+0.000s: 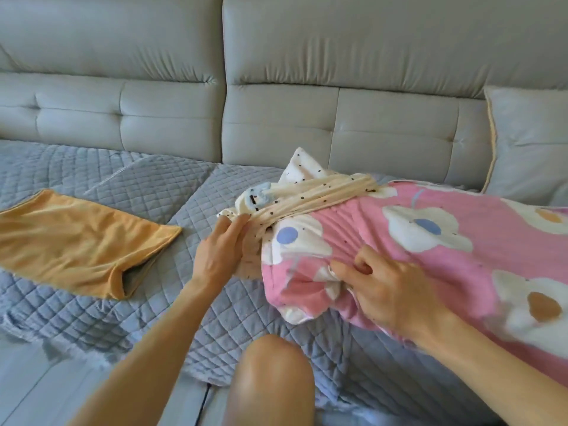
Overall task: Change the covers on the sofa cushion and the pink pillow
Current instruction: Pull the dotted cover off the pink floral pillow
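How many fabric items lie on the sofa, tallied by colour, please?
Pink pillow: 1
Cream dotted cover: 1
Orange cover: 1
Grey cushion: 1
Blue quilted throw: 1
Total: 5

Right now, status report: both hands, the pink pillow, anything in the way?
Left hand gripping bunched cream dotted cover at pillow's end. Right hand pinching pink pillow fabric. Cover only on the tip. Orange cover lies apart; nothing blocking.
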`<action>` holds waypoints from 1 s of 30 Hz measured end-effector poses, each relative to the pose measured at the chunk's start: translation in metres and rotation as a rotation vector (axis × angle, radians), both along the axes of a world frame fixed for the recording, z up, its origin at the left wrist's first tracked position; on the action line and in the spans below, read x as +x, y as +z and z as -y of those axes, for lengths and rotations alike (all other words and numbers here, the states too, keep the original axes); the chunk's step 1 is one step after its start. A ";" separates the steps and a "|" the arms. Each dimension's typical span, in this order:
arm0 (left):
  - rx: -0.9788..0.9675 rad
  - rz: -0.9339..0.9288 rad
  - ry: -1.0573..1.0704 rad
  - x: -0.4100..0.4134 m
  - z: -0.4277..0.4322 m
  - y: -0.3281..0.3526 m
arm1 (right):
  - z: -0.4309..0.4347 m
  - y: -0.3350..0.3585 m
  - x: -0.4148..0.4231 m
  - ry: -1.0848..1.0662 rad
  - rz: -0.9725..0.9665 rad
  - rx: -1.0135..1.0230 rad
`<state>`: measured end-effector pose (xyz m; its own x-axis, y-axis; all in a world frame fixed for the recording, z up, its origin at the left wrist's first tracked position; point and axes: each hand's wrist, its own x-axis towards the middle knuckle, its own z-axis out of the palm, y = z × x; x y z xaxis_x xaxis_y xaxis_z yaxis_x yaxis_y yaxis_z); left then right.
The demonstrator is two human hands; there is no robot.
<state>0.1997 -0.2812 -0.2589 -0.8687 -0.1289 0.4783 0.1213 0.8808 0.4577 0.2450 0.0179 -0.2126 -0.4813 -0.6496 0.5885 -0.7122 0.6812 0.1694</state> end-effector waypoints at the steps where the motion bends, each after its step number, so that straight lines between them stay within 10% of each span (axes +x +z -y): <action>1: -0.032 0.058 0.012 -0.007 0.004 0.003 | -0.009 0.000 0.004 0.005 0.094 0.045; 5: -0.170 0.170 -0.113 -0.023 -0.014 0.025 | -0.019 -0.014 0.023 -0.135 0.736 0.214; 10: 0.270 -0.031 -0.281 -0.035 -0.042 0.082 | -0.018 0.041 -0.010 -0.010 1.180 0.007; 17: -0.173 0.237 -0.278 -0.105 -0.124 0.119 | -0.043 0.075 -0.137 -0.425 0.614 -0.262; 23: -0.463 0.436 -0.258 -0.155 -0.173 0.078 | -0.062 0.003 -0.160 -0.838 0.723 -0.074; 30: -0.569 0.047 -0.278 -0.178 -0.161 0.064 | -0.059 -0.002 -0.152 -0.633 0.260 -0.273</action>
